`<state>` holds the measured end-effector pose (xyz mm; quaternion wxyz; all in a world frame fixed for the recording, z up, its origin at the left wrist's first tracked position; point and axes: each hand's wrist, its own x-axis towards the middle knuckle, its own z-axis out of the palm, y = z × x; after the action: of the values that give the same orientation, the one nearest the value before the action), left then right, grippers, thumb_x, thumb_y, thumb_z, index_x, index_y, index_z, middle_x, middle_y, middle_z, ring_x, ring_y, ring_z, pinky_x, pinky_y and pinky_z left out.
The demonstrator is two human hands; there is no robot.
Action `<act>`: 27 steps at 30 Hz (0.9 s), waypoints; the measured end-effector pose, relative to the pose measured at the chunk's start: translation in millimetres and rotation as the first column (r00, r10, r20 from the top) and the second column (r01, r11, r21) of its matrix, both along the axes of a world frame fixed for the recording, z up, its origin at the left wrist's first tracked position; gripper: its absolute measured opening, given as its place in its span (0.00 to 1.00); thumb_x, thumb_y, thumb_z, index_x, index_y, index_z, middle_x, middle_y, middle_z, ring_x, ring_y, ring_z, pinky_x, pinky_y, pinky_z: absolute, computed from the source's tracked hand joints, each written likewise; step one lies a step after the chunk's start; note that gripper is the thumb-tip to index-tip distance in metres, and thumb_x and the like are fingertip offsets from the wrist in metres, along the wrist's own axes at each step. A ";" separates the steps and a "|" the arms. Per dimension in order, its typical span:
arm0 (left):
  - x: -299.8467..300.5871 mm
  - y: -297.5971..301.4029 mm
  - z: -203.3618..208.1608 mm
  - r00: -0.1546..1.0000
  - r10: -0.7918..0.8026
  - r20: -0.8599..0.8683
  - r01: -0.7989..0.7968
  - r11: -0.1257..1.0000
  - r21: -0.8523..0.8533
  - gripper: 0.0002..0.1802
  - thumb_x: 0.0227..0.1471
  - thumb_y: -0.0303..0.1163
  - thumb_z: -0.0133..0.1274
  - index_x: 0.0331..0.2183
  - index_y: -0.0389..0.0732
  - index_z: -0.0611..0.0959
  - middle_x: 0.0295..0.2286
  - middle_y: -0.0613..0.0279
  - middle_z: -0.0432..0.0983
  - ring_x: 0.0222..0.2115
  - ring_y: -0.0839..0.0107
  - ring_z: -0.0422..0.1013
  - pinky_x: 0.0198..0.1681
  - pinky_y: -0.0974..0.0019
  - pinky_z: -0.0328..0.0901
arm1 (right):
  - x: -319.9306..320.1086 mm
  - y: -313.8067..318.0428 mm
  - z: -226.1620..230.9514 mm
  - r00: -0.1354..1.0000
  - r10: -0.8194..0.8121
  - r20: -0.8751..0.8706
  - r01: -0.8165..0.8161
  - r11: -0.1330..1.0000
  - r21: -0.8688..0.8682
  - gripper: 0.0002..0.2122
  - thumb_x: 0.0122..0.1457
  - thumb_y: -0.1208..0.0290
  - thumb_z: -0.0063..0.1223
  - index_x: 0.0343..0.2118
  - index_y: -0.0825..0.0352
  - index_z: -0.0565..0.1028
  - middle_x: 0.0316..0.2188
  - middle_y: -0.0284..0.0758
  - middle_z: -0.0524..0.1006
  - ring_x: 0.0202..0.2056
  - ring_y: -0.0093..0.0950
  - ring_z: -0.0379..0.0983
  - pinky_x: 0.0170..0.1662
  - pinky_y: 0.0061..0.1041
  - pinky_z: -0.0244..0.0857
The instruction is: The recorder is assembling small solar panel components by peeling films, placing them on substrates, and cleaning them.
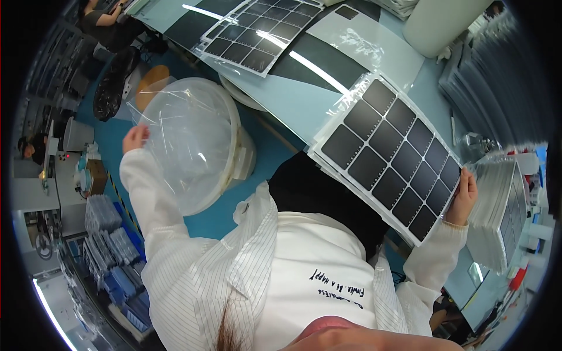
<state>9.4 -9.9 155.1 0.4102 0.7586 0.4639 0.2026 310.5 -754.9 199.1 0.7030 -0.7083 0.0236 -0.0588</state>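
My left hand (136, 138) reaches out over the left rim of a large round white bin (235, 137). Its fingers are closed on a thin clear plastic film (153, 117), which spreads over the bin's mouth and is hard to tell from the film inside. On the other side, my right hand (462, 196) grips the right edge of a sheet with rows of dark rounded squares (391, 140) on a white backing. That sheet lies tilted across the table's near edge, close to my lap, with more sheet edges showing under its left side.
Similar dark-square sheets (263, 32) lie at the table's far end. A whitish sheet (366, 41) lies on the blue-grey table (275, 96). Tall stacks of sheets (497, 76) stand at right. A black bag (116, 88) sits on the floor; another person (102, 23) works far left.
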 end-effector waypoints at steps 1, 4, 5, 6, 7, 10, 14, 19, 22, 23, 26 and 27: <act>-4.4 -0.6 -18.2 1.000 0.006 -0.004 -0.006 1.000 0.000 0.15 0.49 0.41 0.51 0.30 0.39 0.81 0.28 0.61 0.76 0.29 0.75 0.71 0.32 0.71 0.65 | 1.2 -5.1 -1.3 0.999 0.027 -0.017 -0.027 1.000 -0.005 0.07 0.59 0.68 0.47 0.29 0.65 0.73 0.19 0.21 0.69 0.19 0.09 0.59 0.22 0.09 0.50; -14.5 -6.9 -37.6 0.951 -0.164 -0.261 0.245 0.915 0.320 0.16 0.48 0.41 0.53 0.34 0.39 0.81 0.32 0.59 0.77 0.33 0.71 0.71 0.39 0.69 0.64 | 3.5 -1.9 0.9 0.997 0.068 -0.042 -0.069 0.998 -0.004 0.07 0.59 0.68 0.46 0.29 0.65 0.72 0.21 0.23 0.72 0.22 0.10 0.64 0.24 0.09 0.56; 3.8 -15.8 -27.4 0.953 -0.117 -0.280 0.224 0.896 0.385 0.17 0.48 0.41 0.54 0.35 0.38 0.80 0.33 0.58 0.77 0.35 0.70 0.71 0.42 0.69 0.63 | -0.1 -1.1 4.4 0.998 0.055 -0.043 -0.055 0.998 -0.010 0.07 0.59 0.68 0.46 0.29 0.65 0.72 0.22 0.23 0.72 0.22 0.11 0.66 0.25 0.09 0.58; 24.6 -30.2 -10.5 0.953 -0.071 -0.295 0.205 0.868 0.452 0.17 0.47 0.40 0.54 0.36 0.37 0.80 0.34 0.57 0.76 0.37 0.68 0.71 0.44 0.68 0.62 | -3.3 -0.9 7.7 0.998 0.041 -0.042 -0.042 0.999 -0.015 0.07 0.59 0.68 0.46 0.29 0.65 0.72 0.22 0.23 0.72 0.22 0.11 0.66 0.25 0.09 0.58; 46.0 -50.8 9.9 0.952 -0.086 -0.294 0.217 0.866 0.450 0.17 0.47 0.40 0.54 0.36 0.37 0.80 0.34 0.57 0.76 0.37 0.68 0.71 0.44 0.68 0.62 | -5.9 -1.1 10.9 0.998 0.008 -0.057 -0.010 0.999 -0.033 0.08 0.59 0.67 0.46 0.29 0.65 0.72 0.21 0.23 0.71 0.21 0.11 0.64 0.24 0.09 0.56; 104.0 -117.6 65.1 0.994 -0.112 -0.018 0.109 0.892 0.438 0.13 0.47 0.35 0.55 0.32 0.36 0.81 0.34 0.58 0.76 0.35 0.69 0.71 0.43 0.70 0.62 | -4.6 -11.1 15.5 0.998 0.027 -0.057 -0.035 0.990 -0.136 0.10 0.60 0.65 0.45 0.29 0.66 0.72 0.20 0.23 0.69 0.19 0.10 0.60 0.22 0.10 0.52; 165.5 -203.0 93.6 0.768 -0.629 0.118 0.494 0.700 0.515 0.06 0.48 0.28 0.52 0.26 0.35 0.79 0.27 0.58 0.74 0.33 0.72 0.69 0.38 0.71 0.62 | -16.2 -14.3 30.3 0.990 0.096 -0.105 -0.115 0.973 -0.198 0.11 0.60 0.65 0.43 0.33 0.69 0.73 0.17 0.23 0.66 0.16 0.10 0.54 0.19 0.11 0.44; 235.9 -284.0 103.4 0.402 -0.906 0.134 0.759 0.412 0.504 0.05 0.41 0.23 0.54 0.19 0.34 0.76 0.21 0.61 0.69 0.26 0.71 0.66 0.31 0.72 0.60 | -53.5 -1.4 62.3 0.932 0.187 -0.312 -0.241 0.960 -0.143 0.11 0.58 0.70 0.44 0.37 0.73 0.72 0.20 0.29 0.70 0.14 0.13 0.59 0.17 0.11 0.50; 263.2 -310.2 98.6 0.233 -0.970 0.071 0.855 0.239 0.460 0.07 0.39 0.23 0.52 0.15 0.34 0.73 0.18 0.60 0.66 0.23 0.67 0.61 0.28 0.69 0.56 | -71.1 4.5 72.3 0.916 0.177 -0.359 -0.237 0.963 -0.131 0.09 0.55 0.73 0.47 0.36 0.73 0.72 0.20 0.31 0.72 0.13 0.14 0.61 0.16 0.12 0.52; 268.6 -315.8 98.8 0.208 -0.975 0.074 0.861 0.218 0.460 0.07 0.39 0.23 0.52 0.15 0.34 0.73 0.18 0.60 0.66 0.23 0.67 0.61 0.28 0.69 0.56 | -76.9 7.6 74.1 0.907 0.178 -0.383 -0.245 0.960 -0.136 0.08 0.54 0.75 0.49 0.36 0.72 0.73 0.20 0.32 0.73 0.13 0.14 0.62 0.15 0.12 0.52; 277.3 -329.2 101.0 0.134 -0.990 0.035 0.917 0.137 0.374 0.10 0.42 0.26 0.47 0.15 0.34 0.71 0.16 0.59 0.63 0.23 0.66 0.59 0.28 0.68 0.55 | -83.8 21.8 77.5 0.929 0.113 -0.352 -0.183 0.968 -0.172 0.06 0.52 0.77 0.51 0.32 0.73 0.73 0.18 0.30 0.72 0.13 0.13 0.60 0.15 0.12 0.51; 276.8 -332.3 101.0 0.121 -0.992 0.033 0.920 0.125 0.372 0.10 0.42 0.26 0.47 0.15 0.34 0.71 0.16 0.59 0.63 0.23 0.66 0.59 0.28 0.68 0.55 | -84.1 23.8 77.3 0.939 0.098 -0.329 -0.177 0.960 -0.218 0.05 0.52 0.77 0.52 0.31 0.73 0.74 0.17 0.30 0.72 0.13 0.13 0.60 0.15 0.12 0.51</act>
<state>286.2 -342.2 256.2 0.3983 0.8859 -0.2328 0.0485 226.3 -731.1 276.4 0.5999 -0.7897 0.0780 0.1021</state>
